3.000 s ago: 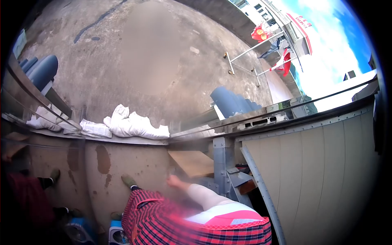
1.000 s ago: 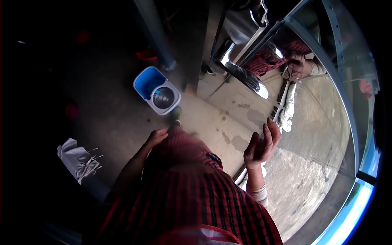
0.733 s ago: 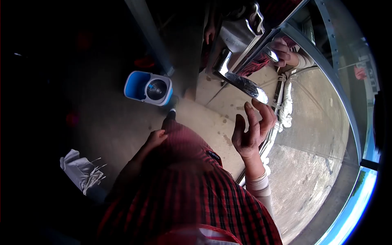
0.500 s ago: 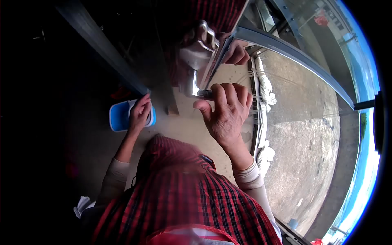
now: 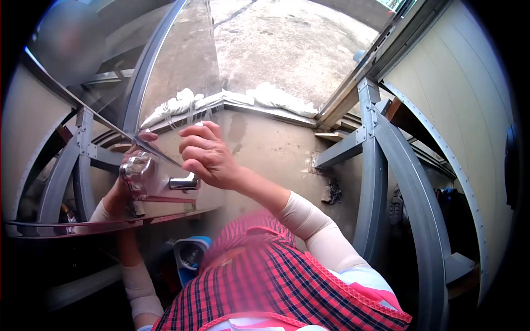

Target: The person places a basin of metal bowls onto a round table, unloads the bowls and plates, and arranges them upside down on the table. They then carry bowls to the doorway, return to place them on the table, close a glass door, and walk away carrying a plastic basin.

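My right hand (image 5: 212,157) is closed around a chrome lever handle (image 5: 184,182) on a shiny reflective door panel (image 5: 157,212). The lever's neck and bend show beside my thumb; its grip end is hidden in my curled fingers. In the panel is a mirror image of a hand, a forearm and the handle. Only my left forearm and sleeve (image 5: 138,281) appear at the lower left, and that hand is hidden past the panel's lower edge. Close to my apron (image 5: 248,276) a blue and white bin (image 5: 182,265) stands on the floor, partly covered.
White sandbag-like bundles (image 5: 276,99) line the sill across the doorway. Outside lies rough concrete ground (image 5: 292,44). Grey steel beams (image 5: 375,182) and a curved cream wall panel (image 5: 458,83) rise on the right. A dark crumpled item (image 5: 332,191) lies by the beam.
My view has turned, so the doorway now lies ahead. My right hand keeps hold of the lever. My left hand, earlier visible above the bin, has gone out of sight behind the panel.
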